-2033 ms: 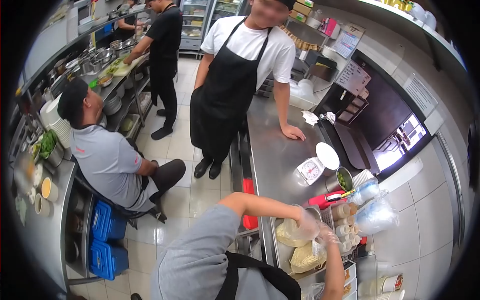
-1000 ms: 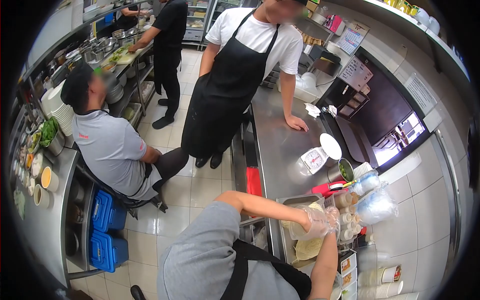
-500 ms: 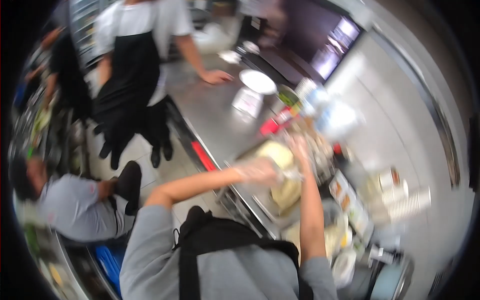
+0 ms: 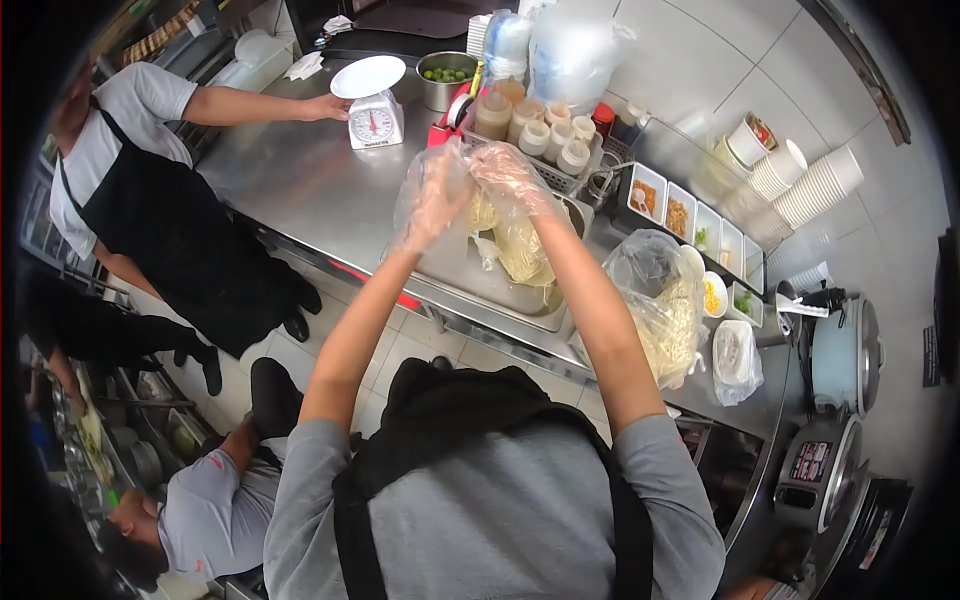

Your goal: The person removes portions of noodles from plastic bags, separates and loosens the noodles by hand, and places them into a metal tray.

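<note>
Loose clear plastic gloves cover both hands. My left hand and my right hand meet above a metal tray, fingers curled and close together. Whatever they pinch is hidden by the wrinkled plastic. Beneath them in the tray lie bagged portions of pale yellow noodles, with a knotted bag end showing. A red tape dispenser with a white roll stands just beyond my fingertips.
A co-worker's hand rests beside a white kitchen scale. Sauce bottles stand behind the tray. To the right are a large bag of noodles, topping containers, stacked cups and a cooker.
My hands were apart over the tray, blurred, beside the noodles. Now they have come together farther out, near the tape dispenser. The view has turned, and the co-worker's hand is at the scale.
</note>
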